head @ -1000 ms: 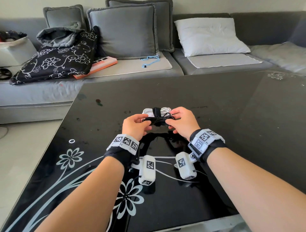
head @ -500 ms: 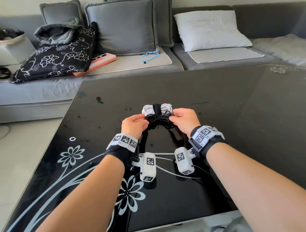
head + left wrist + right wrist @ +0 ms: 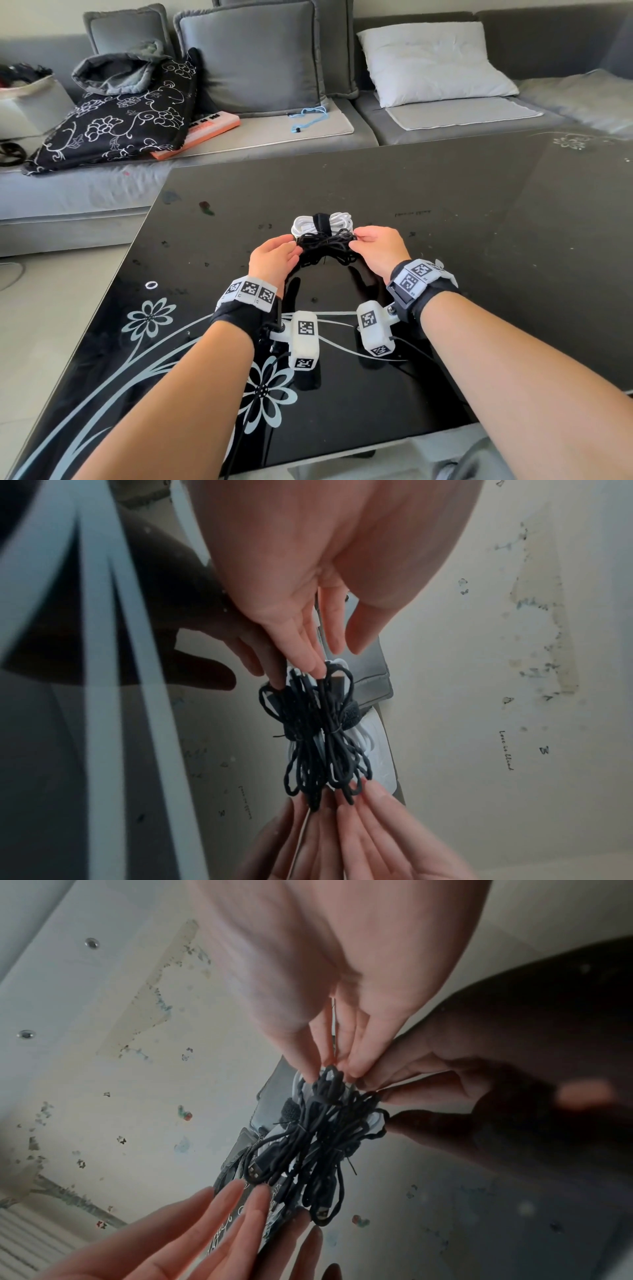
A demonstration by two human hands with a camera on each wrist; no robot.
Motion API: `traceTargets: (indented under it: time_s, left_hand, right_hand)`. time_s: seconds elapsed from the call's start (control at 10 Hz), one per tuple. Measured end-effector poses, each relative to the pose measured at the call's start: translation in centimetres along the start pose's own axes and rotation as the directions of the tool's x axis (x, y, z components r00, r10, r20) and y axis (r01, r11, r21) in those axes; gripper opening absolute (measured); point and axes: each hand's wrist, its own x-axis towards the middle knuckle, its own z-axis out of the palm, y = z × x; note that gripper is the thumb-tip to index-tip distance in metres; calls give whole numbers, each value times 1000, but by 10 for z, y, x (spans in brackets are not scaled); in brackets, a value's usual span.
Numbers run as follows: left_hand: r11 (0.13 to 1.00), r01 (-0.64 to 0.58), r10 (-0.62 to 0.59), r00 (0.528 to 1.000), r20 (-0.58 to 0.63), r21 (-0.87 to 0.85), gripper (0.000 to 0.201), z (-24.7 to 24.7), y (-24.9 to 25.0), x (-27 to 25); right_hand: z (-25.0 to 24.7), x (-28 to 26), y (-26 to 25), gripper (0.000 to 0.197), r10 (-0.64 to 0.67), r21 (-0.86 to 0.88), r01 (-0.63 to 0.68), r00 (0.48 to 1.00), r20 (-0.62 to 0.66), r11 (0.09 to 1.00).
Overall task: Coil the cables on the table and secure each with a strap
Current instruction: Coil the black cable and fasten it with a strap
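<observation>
A black cable bundle point(image 3: 325, 240), cinched at its middle, lies on the black glass table point(image 3: 462, 274) between both hands. Just behind it, touching, sits a white cable coil point(image 3: 339, 219) wrapped by a black strap point(image 3: 321, 221). My left hand point(image 3: 291, 248) has straight fingers, and their tips point(image 3: 308, 664) touch the bundle's left end. My right hand point(image 3: 358, 238) pinches the loops at the right end point(image 3: 330, 1070) between thumb and fingers. In the wrist views the black cable bundle point(image 3: 318, 737) covers most of the white coil.
A grey sofa point(image 3: 102, 202) runs along the table's far side, with cushions, a patterned black pillow point(image 3: 113, 130), a white pillow point(image 3: 435, 61) and a blue cord point(image 3: 310, 116). The table's left edge borders pale floor point(image 3: 41, 308).
The hands have carried the black bundle slightly away from me, up against the white coil. The left hand's fingers have straightened from a curled hold.
</observation>
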Motion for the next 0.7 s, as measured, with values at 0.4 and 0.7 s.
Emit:
traceTargets:
  time_s: [0.4,0.7]
  left_hand:
    - [992,17,-14,999,29,-127,32,-7,-1,-12]
    - [992,9,0,998,70,-124,21,-13,-7,-10]
  right_hand:
    - [-5,-5,-2,39,34,122,-39,999,41,992]
    - [-12,-11,-16,34,100,218,-92,995,-25,972]
